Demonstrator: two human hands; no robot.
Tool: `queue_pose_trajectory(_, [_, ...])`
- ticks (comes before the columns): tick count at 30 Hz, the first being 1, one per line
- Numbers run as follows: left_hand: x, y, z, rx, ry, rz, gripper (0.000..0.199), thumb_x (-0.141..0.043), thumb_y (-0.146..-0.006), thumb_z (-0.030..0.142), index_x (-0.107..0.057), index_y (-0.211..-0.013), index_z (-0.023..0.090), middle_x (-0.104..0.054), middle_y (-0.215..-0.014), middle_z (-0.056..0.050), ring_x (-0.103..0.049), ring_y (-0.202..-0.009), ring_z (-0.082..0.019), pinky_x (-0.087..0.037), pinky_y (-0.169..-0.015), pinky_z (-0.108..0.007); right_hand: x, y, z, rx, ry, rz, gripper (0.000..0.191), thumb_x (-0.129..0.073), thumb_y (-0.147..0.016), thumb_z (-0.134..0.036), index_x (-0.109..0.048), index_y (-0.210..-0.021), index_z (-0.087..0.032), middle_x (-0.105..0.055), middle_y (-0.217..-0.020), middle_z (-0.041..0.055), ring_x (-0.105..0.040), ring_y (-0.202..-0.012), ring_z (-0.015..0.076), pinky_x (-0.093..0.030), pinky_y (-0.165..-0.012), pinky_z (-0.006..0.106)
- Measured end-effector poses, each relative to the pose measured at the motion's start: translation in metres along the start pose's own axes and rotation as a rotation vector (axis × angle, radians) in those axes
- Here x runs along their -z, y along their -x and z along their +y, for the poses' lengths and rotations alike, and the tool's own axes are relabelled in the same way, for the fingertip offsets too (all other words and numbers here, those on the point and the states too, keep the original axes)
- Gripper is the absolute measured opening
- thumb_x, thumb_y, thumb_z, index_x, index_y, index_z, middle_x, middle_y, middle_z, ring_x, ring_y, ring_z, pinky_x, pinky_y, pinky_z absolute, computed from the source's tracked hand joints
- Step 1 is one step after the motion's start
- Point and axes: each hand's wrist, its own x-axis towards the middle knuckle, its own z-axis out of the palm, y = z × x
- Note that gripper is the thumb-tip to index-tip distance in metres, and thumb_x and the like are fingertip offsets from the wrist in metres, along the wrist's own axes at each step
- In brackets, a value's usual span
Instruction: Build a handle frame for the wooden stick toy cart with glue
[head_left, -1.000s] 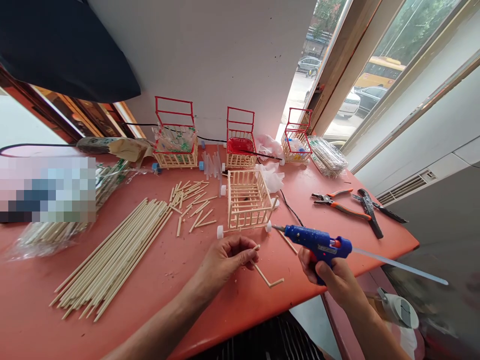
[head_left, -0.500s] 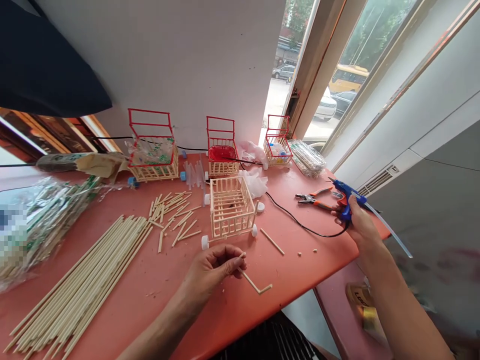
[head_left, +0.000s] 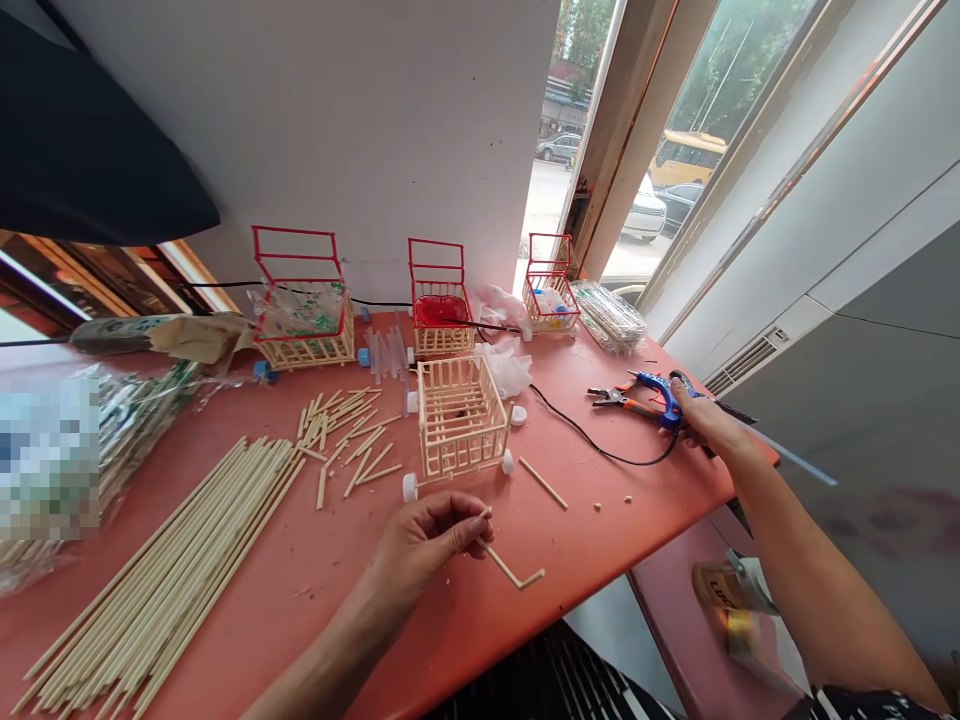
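Note:
Between the thumb and fingers of my left hand (head_left: 431,550), low over the front of the table, is a thin wooden stick piece (head_left: 501,565) with a short bent-off end. Just beyond that hand stands a small wooden stick cart (head_left: 463,438) with white cap wheels. My right hand (head_left: 703,418) is closed on a blue glue gun (head_left: 664,398) at the table's right side. From the gun's rear a clear glue stick (head_left: 799,465) juts past the table edge. Orange-handled pliers (head_left: 611,397) lie beside the gun's nozzle, partly behind it.
Long sticks (head_left: 172,560) and short cut sticks (head_left: 341,420) lie on the left. Three red-handled carts line the wall, one holding a red tray (head_left: 441,310). A black cord (head_left: 581,432) crosses the table. Wrapped sticks (head_left: 611,315) lie near the window.
My right hand has lowered the glue gun leftward and down toward the tabletop, beside the pliers. My left hand keeps the stick piece in nearly the same place.

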Motion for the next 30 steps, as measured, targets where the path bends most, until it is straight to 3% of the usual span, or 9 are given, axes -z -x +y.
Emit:
queue_pose_trajectory(3, [0.000, -0.001, 0.000, -0.007, -0.006, -0.009, 0.038, -0.091, -0.061, 0.048, -0.074, -0.074, 0.016, -0.076, -0.065, -0.003, -0.068, -0.059, -0.015, -0.058, -0.061, -0.027, 0.011, 0.009, -0.005, -0.037, 0.173, -0.045, 0.060, -0.052, -0.093, -0.065, -0.062, -0.060, -0.016, -0.066, -0.052, 0.0148, -0.064, -0.048, 0.0236, -0.040, -0.042, 0.029])
queue_pose_trajectory(6, [0.000, -0.001, 0.000, -0.001, -0.003, -0.002, 0.039, -0.091, -0.060, 0.048, -0.074, -0.074, 0.016, -0.076, -0.065, -0.003, -0.068, -0.059, -0.015, -0.057, -0.061, -0.026, 0.011, 0.035, -0.016, 0.033, 0.334, 0.071, 0.043, -0.066, -0.086, -0.054, -0.063, -0.062, -0.018, -0.068, -0.063, 0.0129, -0.068, -0.066, 0.0275, -0.041, -0.053, 0.030])
queue_pose_trajectory(8, [0.000, -0.002, -0.001, 0.003, -0.001, 0.004, 0.040, -0.091, -0.060, 0.049, -0.074, -0.074, 0.016, -0.076, -0.065, -0.003, -0.069, -0.059, -0.015, -0.058, -0.061, -0.026, -0.004, 0.064, -0.025, 0.313, 0.517, 0.292, 0.035, -0.065, -0.088, -0.051, -0.065, -0.072, -0.020, -0.072, -0.079, 0.0114, -0.068, -0.077, 0.0279, -0.041, -0.059, 0.032])
queue_pose_trajectory(9, [0.000, -0.002, -0.001, 0.006, 0.001, 0.005, 0.041, -0.091, -0.059, 0.049, -0.074, -0.074, 0.016, -0.076, -0.064, -0.003, -0.069, -0.059, -0.015, -0.058, -0.061, -0.027, -0.016, 0.080, -0.030, 0.464, 0.518, 0.284, 0.030, -0.065, -0.089, -0.049, -0.067, -0.079, -0.021, -0.072, -0.085, 0.0095, -0.067, -0.079, 0.0259, -0.041, -0.062, 0.031])
queue_pose_trajectory(11, [0.000, -0.002, -0.002, 0.009, 0.001, 0.008, 0.041, -0.092, -0.057, 0.049, -0.074, -0.073, 0.016, -0.075, -0.063, -0.003, -0.069, -0.059, -0.016, -0.058, -0.060, -0.027, -0.046, 0.110, -0.038, 0.733, 0.438, 0.035, 0.019, -0.065, -0.092, -0.041, -0.067, -0.088, -0.022, -0.072, -0.089, 0.0040, -0.066, -0.077, 0.0192, -0.042, -0.065, 0.028])
queue_pose_trajectory(13, [0.000, -0.001, -0.001, 0.008, -0.004, 0.011, 0.040, -0.091, -0.058, 0.048, -0.074, -0.073, 0.016, -0.076, -0.064, -0.003, -0.069, -0.059, -0.016, -0.058, -0.061, -0.028, -0.078, 0.135, -0.045, 0.855, 0.438, -0.235, 0.015, -0.068, -0.092, -0.037, -0.066, -0.092, -0.022, -0.071, -0.090, 0.0020, -0.066, -0.080, 0.0171, -0.042, -0.066, 0.025])
queue_pose_trajectory(17, [-0.002, 0.001, 0.001, -0.009, -0.012, 0.012, 0.038, -0.090, -0.061, 0.047, -0.073, -0.075, 0.016, -0.076, -0.066, -0.004, -0.070, -0.061, -0.017, -0.059, -0.063, -0.029, -0.114, 0.156, -0.054, 0.832, 0.618, -0.273, 0.012, -0.065, -0.094, -0.028, -0.063, -0.087, -0.019, -0.069, -0.088, 0.0041, -0.063, -0.076, 0.0178, -0.036, -0.062, 0.027])
queue_pose_trajectory(22, [-0.002, 0.003, 0.003, -0.028, -0.036, 0.011, 0.035, -0.088, -0.064, 0.045, -0.073, -0.076, 0.016, -0.076, -0.067, -0.004, -0.070, -0.061, -0.019, -0.059, -0.064, -0.031, -0.108, 0.155, -0.056, 0.802, 0.642, -0.256, 0.017, -0.057, -0.096, -0.022, -0.060, -0.080, -0.019, -0.070, -0.083, 0.0067, -0.063, -0.074, 0.0191, -0.034, -0.060, 0.028])
queue_pose_trajectory(30, [-0.003, 0.005, 0.005, -0.015, -0.062, 0.032, 0.034, -0.087, -0.066, 0.044, -0.073, -0.078, 0.016, -0.076, -0.067, -0.004, -0.070, -0.061, -0.018, -0.059, -0.065, -0.031, -0.090, 0.191, -0.043, 0.866, -0.022, -0.406, 0.011, -0.057, -0.092, -0.020, -0.060, -0.082, -0.019, -0.063, -0.070, -0.0017, -0.051, -0.059, 0.0107, -0.037, -0.053, 0.022])
